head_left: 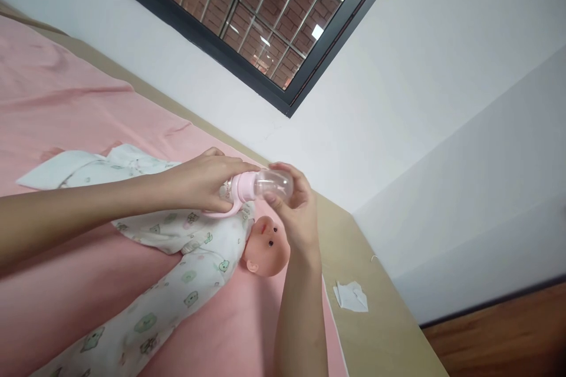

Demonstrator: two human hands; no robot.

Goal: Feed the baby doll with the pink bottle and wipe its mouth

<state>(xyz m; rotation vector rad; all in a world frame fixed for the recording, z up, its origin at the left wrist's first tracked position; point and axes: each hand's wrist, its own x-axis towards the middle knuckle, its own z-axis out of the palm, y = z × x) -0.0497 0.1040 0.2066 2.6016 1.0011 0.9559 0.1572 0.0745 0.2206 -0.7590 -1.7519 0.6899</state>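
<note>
While the left hand grips a clear baby bottle with a pink collar and handle, held sideways between the two hands, the right hand has its fingers wrapped around the clear, domed plastic cap at the bottle's end. Just on the near side of the hands is the head of a peach-coloured plastic doll in a white, green-printed cloth outfit (the left forearm hides part of it). Beneath the hands spreads a pink cloth sheet; right of the right forearm, a white, creased tissue lies on a tan flat surface. Beyond both hands, a dark-framed window shows metal bars.
</note>
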